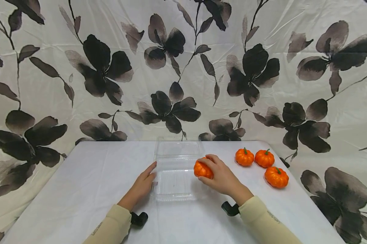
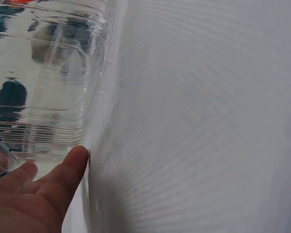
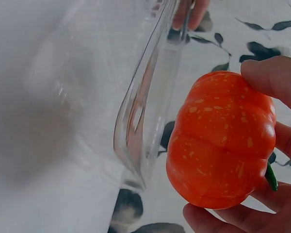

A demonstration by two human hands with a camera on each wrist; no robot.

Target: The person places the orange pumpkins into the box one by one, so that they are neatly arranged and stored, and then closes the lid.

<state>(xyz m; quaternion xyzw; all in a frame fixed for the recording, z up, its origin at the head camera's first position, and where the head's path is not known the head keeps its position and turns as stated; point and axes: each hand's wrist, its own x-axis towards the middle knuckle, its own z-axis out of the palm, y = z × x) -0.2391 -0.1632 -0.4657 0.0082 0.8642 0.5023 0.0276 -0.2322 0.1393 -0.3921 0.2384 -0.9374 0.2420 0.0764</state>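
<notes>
My right hand [image 1: 221,176] grips a small orange toy pumpkin [image 1: 203,169] at the right edge of a clear plastic clamshell container [image 1: 174,196]. In the right wrist view, the thumb and fingers are spread around the pumpkin [image 3: 220,141], and its green stem points toward the palm. The container's wall [image 3: 136,121] stands just beside it. My left hand [image 1: 143,184] touches the container's left side with its fingers extended. The left wrist view has those fingertips [image 2: 78,154] right at the rim of the container [image 2: 43,87], whose lid lies open at the far side.
Three more toy pumpkins sit at the right of the white table [image 1: 95,176]: one at the back [image 1: 244,157], a second pumpkin [image 1: 264,158] beside it and a third pumpkin [image 1: 276,177] nearer. A flower-patterned cloth [image 1: 207,101] hangs behind the table.
</notes>
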